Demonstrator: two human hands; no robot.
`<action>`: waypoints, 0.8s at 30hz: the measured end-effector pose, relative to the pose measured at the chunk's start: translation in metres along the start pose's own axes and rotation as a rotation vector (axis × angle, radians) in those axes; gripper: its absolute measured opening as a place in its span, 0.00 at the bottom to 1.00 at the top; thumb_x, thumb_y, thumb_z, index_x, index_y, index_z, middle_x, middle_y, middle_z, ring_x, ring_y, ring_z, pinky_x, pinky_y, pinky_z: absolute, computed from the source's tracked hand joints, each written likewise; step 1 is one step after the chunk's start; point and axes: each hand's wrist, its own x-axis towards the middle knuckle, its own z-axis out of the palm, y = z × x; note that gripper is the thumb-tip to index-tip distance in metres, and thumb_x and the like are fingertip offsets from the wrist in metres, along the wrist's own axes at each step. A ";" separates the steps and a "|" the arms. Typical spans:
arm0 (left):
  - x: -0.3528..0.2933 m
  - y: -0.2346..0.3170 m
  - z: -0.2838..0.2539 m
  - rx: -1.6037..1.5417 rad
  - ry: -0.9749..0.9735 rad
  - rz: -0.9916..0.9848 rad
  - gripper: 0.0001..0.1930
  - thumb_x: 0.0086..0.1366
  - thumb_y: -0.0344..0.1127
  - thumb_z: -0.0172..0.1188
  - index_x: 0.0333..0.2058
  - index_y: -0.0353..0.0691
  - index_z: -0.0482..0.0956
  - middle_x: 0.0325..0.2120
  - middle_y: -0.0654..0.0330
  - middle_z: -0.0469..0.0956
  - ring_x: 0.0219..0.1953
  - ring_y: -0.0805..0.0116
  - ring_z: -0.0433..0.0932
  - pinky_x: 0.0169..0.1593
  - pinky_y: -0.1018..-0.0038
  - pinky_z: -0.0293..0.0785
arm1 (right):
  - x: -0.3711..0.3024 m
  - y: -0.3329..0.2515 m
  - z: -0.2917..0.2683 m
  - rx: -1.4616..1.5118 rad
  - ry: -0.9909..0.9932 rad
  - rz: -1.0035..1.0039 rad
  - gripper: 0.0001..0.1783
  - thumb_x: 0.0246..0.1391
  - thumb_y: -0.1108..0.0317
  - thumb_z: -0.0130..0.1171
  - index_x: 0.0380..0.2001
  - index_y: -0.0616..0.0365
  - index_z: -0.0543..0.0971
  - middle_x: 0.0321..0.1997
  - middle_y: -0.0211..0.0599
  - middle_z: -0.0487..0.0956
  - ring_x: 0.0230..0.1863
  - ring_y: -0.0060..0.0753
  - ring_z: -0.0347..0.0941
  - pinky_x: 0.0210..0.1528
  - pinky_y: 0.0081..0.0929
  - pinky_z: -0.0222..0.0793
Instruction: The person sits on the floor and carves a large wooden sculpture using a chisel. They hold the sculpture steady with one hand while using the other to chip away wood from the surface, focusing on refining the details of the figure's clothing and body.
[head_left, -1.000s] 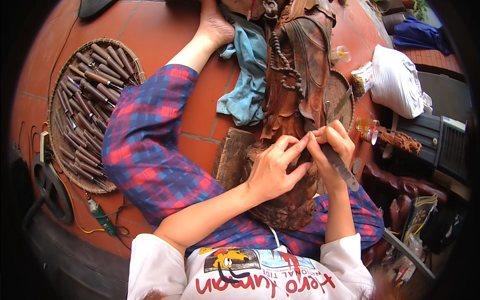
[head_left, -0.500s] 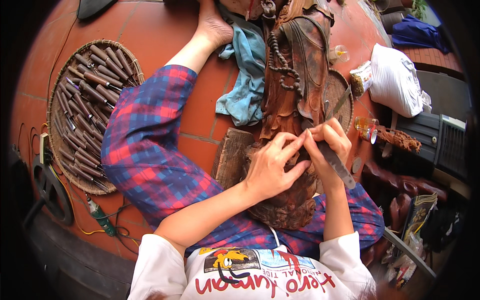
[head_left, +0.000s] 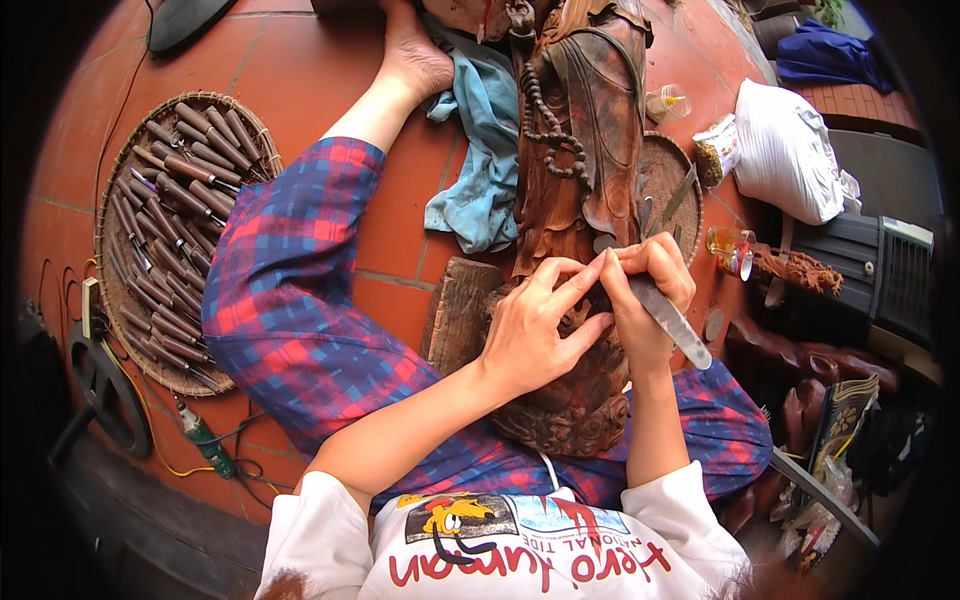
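Observation:
A dark reddish-brown carved wooden figure (head_left: 612,125) with a bead string lies lengthwise in front of me, its near, knobbly end (head_left: 565,420) between my legs. In my right hand (head_left: 655,285) is a flat grey metal scraper (head_left: 684,335), slanting out past the heel of the hand. My left hand (head_left: 530,325) bends over the figure from the left, its thumb apart from its fingers. Its index fingertip meets my right fingertips at the scraper's far end, against the wood. How far the left fingers grip the scraper is partly hidden.
To the left stands a round woven basket (head_left: 103,235) of wooden-handled carving tools (head_left: 180,205). A green power tool (head_left: 205,440) with cords lies below it. A rough wood block (head_left: 460,315) and a blue cloth (head_left: 478,190) flank the figure. At right are a glass (head_left: 728,248) and a white sack (head_left: 790,150).
The whole view has shifted slightly. The scraper's free end tilts a little and catches more light. Both hands keep nearly the same place and hold on the figure.

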 end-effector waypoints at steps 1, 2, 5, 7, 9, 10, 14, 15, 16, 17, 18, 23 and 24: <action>-0.003 0.002 0.004 -0.039 -0.013 -0.008 0.32 0.56 0.35 0.71 0.61 0.40 0.74 0.46 0.50 0.76 0.43 0.54 0.81 0.44 0.66 0.79 | -0.003 -0.001 -0.005 -0.023 -0.010 0.014 0.13 0.46 0.81 0.66 0.18 0.65 0.71 0.23 0.35 0.71 0.25 0.28 0.75 0.28 0.23 0.70; -0.009 0.006 0.007 -0.066 -0.023 -0.023 0.32 0.56 0.34 0.71 0.60 0.40 0.74 0.46 0.50 0.76 0.44 0.53 0.81 0.44 0.65 0.79 | -0.010 -0.002 -0.010 -0.033 -0.024 0.029 0.13 0.46 0.81 0.66 0.18 0.65 0.71 0.23 0.35 0.71 0.25 0.28 0.75 0.28 0.23 0.70; -0.009 0.003 0.006 -0.051 -0.004 -0.002 0.33 0.56 0.34 0.70 0.61 0.40 0.74 0.46 0.51 0.76 0.43 0.54 0.81 0.44 0.65 0.79 | -0.005 -0.005 -0.012 -0.031 -0.053 0.058 0.13 0.45 0.83 0.66 0.19 0.65 0.70 0.23 0.34 0.71 0.25 0.27 0.75 0.29 0.23 0.70; 0.000 0.004 0.001 -0.012 0.016 0.028 0.33 0.56 0.34 0.71 0.62 0.41 0.73 0.46 0.51 0.76 0.43 0.54 0.81 0.44 0.65 0.79 | 0.000 -0.004 -0.006 -0.035 -0.037 0.043 0.13 0.45 0.83 0.66 0.20 0.65 0.70 0.23 0.34 0.71 0.26 0.27 0.75 0.30 0.23 0.70; -0.006 0.006 0.003 -0.020 -0.047 -0.045 0.32 0.56 0.35 0.71 0.61 0.39 0.74 0.45 0.51 0.77 0.44 0.54 0.80 0.45 0.65 0.79 | -0.005 -0.001 -0.007 -0.002 -0.019 0.021 0.13 0.46 0.82 0.66 0.20 0.64 0.70 0.23 0.34 0.71 0.26 0.27 0.75 0.30 0.24 0.70; -0.008 0.006 0.005 -0.037 -0.026 -0.019 0.32 0.56 0.35 0.71 0.61 0.39 0.74 0.45 0.51 0.77 0.44 0.54 0.81 0.45 0.65 0.79 | -0.007 -0.003 -0.010 -0.033 -0.034 0.037 0.13 0.46 0.82 0.66 0.19 0.64 0.70 0.23 0.35 0.71 0.26 0.28 0.75 0.30 0.24 0.70; -0.001 0.003 0.000 -0.040 0.001 0.004 0.32 0.56 0.33 0.70 0.60 0.38 0.74 0.45 0.51 0.77 0.43 0.53 0.81 0.45 0.64 0.79 | 0.002 -0.007 -0.004 -0.048 -0.030 0.026 0.13 0.45 0.82 0.67 0.19 0.65 0.70 0.23 0.35 0.70 0.25 0.29 0.75 0.29 0.25 0.70; 0.002 0.002 0.000 -0.022 0.024 0.023 0.31 0.56 0.33 0.70 0.60 0.38 0.75 0.45 0.52 0.77 0.43 0.53 0.80 0.45 0.64 0.79 | 0.003 -0.005 -0.002 -0.022 -0.006 0.013 0.13 0.44 0.82 0.67 0.19 0.65 0.70 0.23 0.35 0.70 0.25 0.29 0.75 0.29 0.24 0.69; -0.002 0.006 0.002 -0.048 -0.029 -0.018 0.30 0.57 0.33 0.70 0.59 0.39 0.76 0.45 0.52 0.77 0.43 0.54 0.80 0.44 0.65 0.79 | -0.003 -0.001 -0.008 -0.053 -0.020 0.002 0.13 0.45 0.82 0.67 0.20 0.64 0.70 0.23 0.35 0.70 0.26 0.28 0.75 0.29 0.23 0.69; -0.007 0.006 0.003 -0.086 -0.052 -0.052 0.30 0.57 0.34 0.70 0.59 0.41 0.76 0.46 0.52 0.77 0.45 0.54 0.80 0.46 0.65 0.79 | -0.009 -0.005 -0.011 -0.058 -0.028 0.050 0.14 0.46 0.82 0.67 0.19 0.64 0.70 0.23 0.34 0.71 0.26 0.27 0.75 0.30 0.23 0.68; -0.007 0.004 0.002 -0.050 -0.035 -0.008 0.29 0.58 0.34 0.70 0.60 0.42 0.76 0.47 0.52 0.77 0.45 0.55 0.80 0.46 0.66 0.79 | -0.012 -0.007 -0.014 -0.044 -0.029 0.045 0.13 0.47 0.82 0.66 0.20 0.63 0.70 0.24 0.34 0.71 0.28 0.26 0.75 0.30 0.22 0.68; 0.005 0.003 -0.012 -0.227 0.139 -0.137 0.23 0.63 0.31 0.65 0.58 0.41 0.77 0.46 0.54 0.78 0.43 0.66 0.81 0.47 0.72 0.78 | -0.010 -0.036 -0.028 0.326 0.063 0.340 0.16 0.58 0.81 0.57 0.50 0.64 0.70 0.53 0.41 0.73 0.38 0.23 0.78 0.41 0.22 0.78; 0.007 0.000 -0.013 -0.373 0.141 -0.261 0.19 0.67 0.30 0.62 0.56 0.38 0.78 0.43 0.58 0.80 0.40 0.74 0.80 0.45 0.75 0.77 | -0.008 -0.037 -0.026 0.387 0.097 0.377 0.16 0.60 0.80 0.56 0.51 0.65 0.70 0.52 0.43 0.75 0.39 0.25 0.79 0.42 0.22 0.78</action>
